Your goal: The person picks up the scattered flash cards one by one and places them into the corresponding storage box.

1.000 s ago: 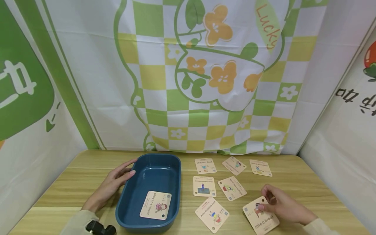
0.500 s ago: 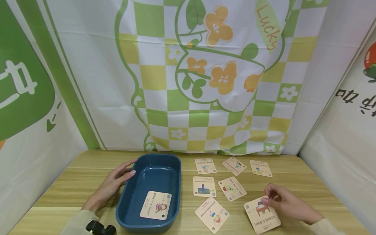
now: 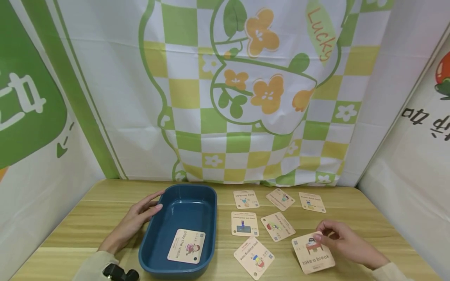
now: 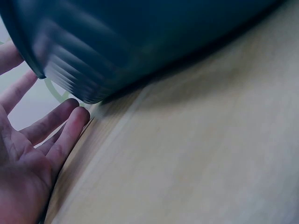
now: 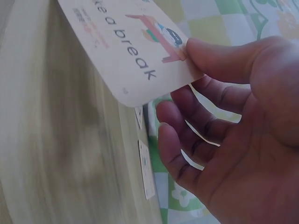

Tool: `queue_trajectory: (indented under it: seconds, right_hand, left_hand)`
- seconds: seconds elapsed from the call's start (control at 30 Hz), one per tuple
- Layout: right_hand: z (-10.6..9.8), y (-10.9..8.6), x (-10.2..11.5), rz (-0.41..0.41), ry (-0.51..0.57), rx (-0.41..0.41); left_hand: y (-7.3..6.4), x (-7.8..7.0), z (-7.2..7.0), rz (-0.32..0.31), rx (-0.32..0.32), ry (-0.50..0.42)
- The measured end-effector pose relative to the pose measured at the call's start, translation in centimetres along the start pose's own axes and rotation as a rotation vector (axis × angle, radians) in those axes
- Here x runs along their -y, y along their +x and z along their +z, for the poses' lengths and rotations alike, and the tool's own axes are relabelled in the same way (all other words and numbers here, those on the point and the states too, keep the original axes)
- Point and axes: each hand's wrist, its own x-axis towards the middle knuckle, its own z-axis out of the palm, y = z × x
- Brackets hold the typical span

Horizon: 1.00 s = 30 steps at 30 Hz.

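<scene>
My right hand (image 3: 346, 244) pinches a picture card (image 3: 314, 253) reading "take a break" between thumb and fingers at its far right corner. In the right wrist view the card (image 5: 135, 44) is tilted and raised off the table, the thumb on its printed face. My left hand (image 3: 135, 218) rests at the left rim of a dark blue plastic bin (image 3: 213, 218), its fingers extended and thumb tip at the rim. The left wrist view shows the spread fingers (image 4: 65, 135) beside the bin's outer wall. Inside the bin lies a "play the violin" card (image 3: 186, 246).
Several more picture cards lie face up on the wooden table (image 3: 105, 207), among them a "play football" card (image 3: 246, 199) at the back and a "play skipping rope" card (image 3: 254, 257) nearest the front. A patterned curtain (image 3: 246, 152) hangs behind the table.
My right hand has shifted slightly right and up with the "take a break" card, now lifted and more level. Its thumb has slid towards the corner, uncovering the picture. My left hand stays put.
</scene>
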Motion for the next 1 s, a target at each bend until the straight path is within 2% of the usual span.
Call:
queue_trajectory:
  seconds: [0.3, 0.47, 0.73, 0.87, 1.0]
  right_hand:
    - [0.5, 1.0, 1.7, -0.001, -0.024, -0.056]
    - [1.1, 2.2, 3.1, 0.01, -0.001, -0.053]
    - [2.7, 5.1, 5.5, -0.076, 0.033, -0.062]
    - [3.7, 6.4, 6.6, -0.132, 0.071, -0.041]
    - [4.6, 7.5, 7.5, -0.148, 0.086, -0.031]
  left_hand:
    - [0.0, -0.1, 0.0, 0.007, -0.007, 0.002]
    - [0.0, 0.0, 0.0, 0.009, -0.007, -0.003]
    - [0.0, 0.0, -0.1, 0.019, -0.008, -0.003]
    - [0.0, -0.1, 0.0, 0.012, -0.006, -0.006]
    - [0.0, -0.1, 0.0, -0.002, -0.005, -0.007]
